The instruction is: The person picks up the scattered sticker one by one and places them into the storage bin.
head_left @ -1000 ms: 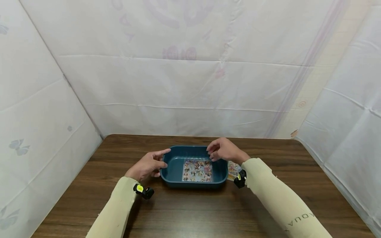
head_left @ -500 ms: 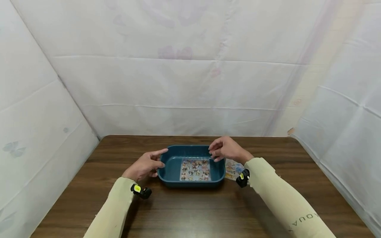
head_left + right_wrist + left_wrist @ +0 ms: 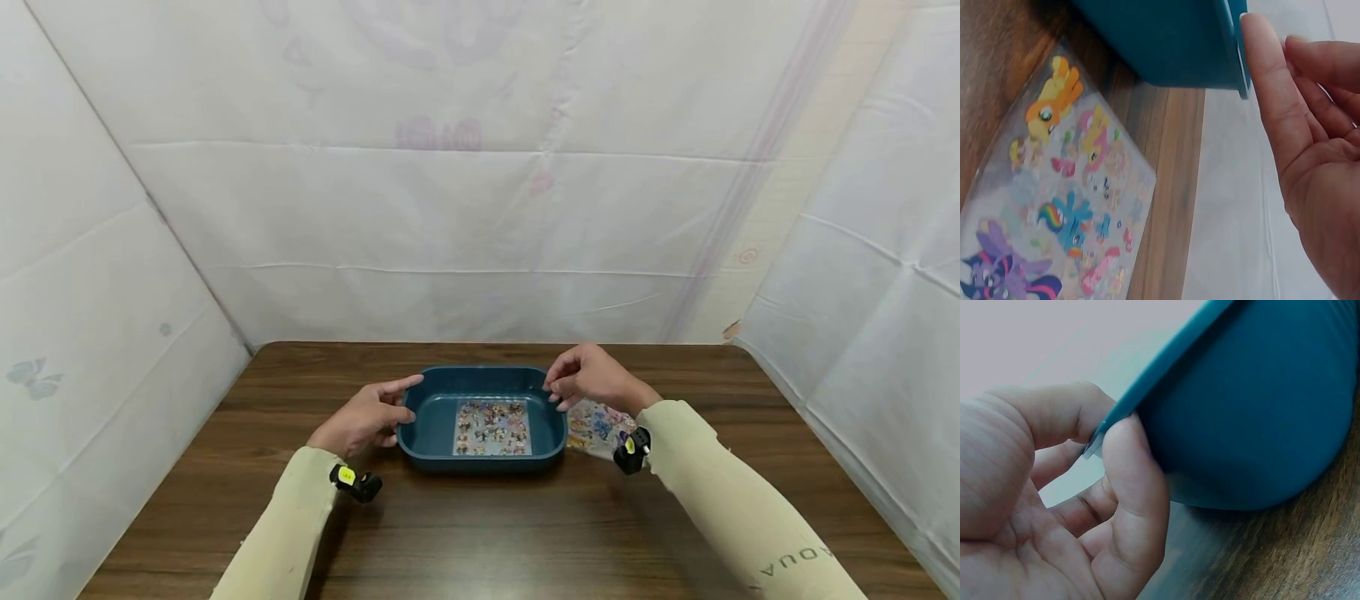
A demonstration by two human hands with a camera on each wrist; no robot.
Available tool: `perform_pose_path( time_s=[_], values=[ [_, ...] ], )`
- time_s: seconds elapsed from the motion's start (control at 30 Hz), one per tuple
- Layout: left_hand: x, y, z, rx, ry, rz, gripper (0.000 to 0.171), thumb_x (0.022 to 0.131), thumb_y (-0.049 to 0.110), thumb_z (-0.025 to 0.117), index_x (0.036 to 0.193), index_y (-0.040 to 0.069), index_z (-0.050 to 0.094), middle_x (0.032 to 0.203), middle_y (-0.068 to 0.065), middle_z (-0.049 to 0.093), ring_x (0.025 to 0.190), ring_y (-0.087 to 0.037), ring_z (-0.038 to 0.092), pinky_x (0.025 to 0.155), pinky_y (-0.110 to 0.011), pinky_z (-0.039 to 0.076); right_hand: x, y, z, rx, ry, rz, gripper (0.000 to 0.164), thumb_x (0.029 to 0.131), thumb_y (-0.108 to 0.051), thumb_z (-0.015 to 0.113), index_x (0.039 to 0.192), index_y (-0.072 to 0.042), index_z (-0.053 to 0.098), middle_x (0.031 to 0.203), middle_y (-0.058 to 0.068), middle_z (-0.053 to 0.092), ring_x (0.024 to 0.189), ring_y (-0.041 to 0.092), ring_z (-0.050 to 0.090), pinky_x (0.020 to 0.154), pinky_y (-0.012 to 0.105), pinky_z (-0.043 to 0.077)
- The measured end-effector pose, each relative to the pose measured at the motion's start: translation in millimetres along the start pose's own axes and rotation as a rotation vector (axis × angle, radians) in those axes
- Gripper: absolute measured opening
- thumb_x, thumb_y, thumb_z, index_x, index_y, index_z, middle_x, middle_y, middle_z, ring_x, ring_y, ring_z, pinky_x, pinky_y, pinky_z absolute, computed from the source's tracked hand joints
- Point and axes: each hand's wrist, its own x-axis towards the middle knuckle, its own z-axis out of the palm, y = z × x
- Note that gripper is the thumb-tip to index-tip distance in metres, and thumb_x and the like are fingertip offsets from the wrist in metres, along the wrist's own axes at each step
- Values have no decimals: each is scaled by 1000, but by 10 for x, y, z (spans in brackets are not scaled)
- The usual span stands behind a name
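A dark teal plastic basin (image 3: 480, 465) stands on the table, with a sheet of small colourful figures (image 3: 492, 428) flat on its floor. My left hand (image 3: 363, 417) pinches the basin's left rim; in the left wrist view its finger and thumb lie on either side of the rim (image 3: 1166, 365). Over the right rim is my right hand (image 3: 592, 379), fingers loosely bent with nothing seen between them. Its thumb (image 3: 1266, 69) is beside the rim in the right wrist view; contact is unclear. Below that hand lies a clear-wrapped sheet of cartoon ponies (image 3: 1066, 187), partly under the wrist in the head view.
The brown wooden table (image 3: 480, 542) extends on both sides and in front of the basin. White sheeting (image 3: 450, 208) hangs behind the table's far edge and at both sides. A black camera is strapped to each wrist.
My right hand has shifted right, from above the basin's inside to its right rim, uncovering more of the pony sheet. The left hand keeps its grip, and the figure sheet stays in place.
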Motion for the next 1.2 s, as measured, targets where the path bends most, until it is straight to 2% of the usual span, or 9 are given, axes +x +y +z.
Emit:
perform_pose_path(
  time_s=[0.2,0.37,0.53,0.73,0.8,1.0,1.2],
  values=[
    [5,8,5,-6,1,-5,73,96,1,66,159,28,45,85,-2,37,57,-15,35,55,-31,42,-48,34,-65,-5,-9,-6,14,99,-2,67,108,4,75,109,29,73,85,26,77,85,59,61],
    [8,-2,3,-1,5,-5,73,96,1,66,160,28,44,87,-2,37,58,-15,35,55,-30,43,-83,55,-118,-1,1,2,14,98,-2,68,108,4,75,106,27,74,87,32,77,87,61,60],
    [2,-7,0,4,8,-2,73,96,1,66,160,27,44,87,-3,38,58,-15,36,56,-30,43,-119,85,-173,-9,11,4,14,98,-1,68,107,5,75,102,24,75,87,34,76,84,57,62],
    [10,-7,4,-10,9,-5,73,95,1,67,159,29,46,88,-2,38,58,-15,37,56,-30,44,-189,139,-260,-38,30,10,16,98,-1,67,109,8,74,106,32,72,84,30,76,78,47,65],
    [13,-8,2,-12,6,-5,73,95,1,68,159,29,45,89,-3,39,58,-15,38,55,-30,44,-212,169,-296,-54,38,11,16,99,-2,66,109,9,74,105,31,72,84,28,76,77,46,65],
    [6,-11,-1,-11,8,-7,73,95,2,68,159,29,46,88,-3,39,58,-15,37,56,-30,44,-275,274,-410,-109,64,28,17,99,-3,67,109,9,73,98,22,75,81,25,74,76,48,65],
    [-1,-16,-4,-7,5,2,73,95,3,68,159,28,45,90,-3,40,57,-15,38,56,-30,45,-325,378,-479,-67,64,33,18,96,3,66,109,14,71,101,31,72,84,33,76,77,51,64]
  ],
)
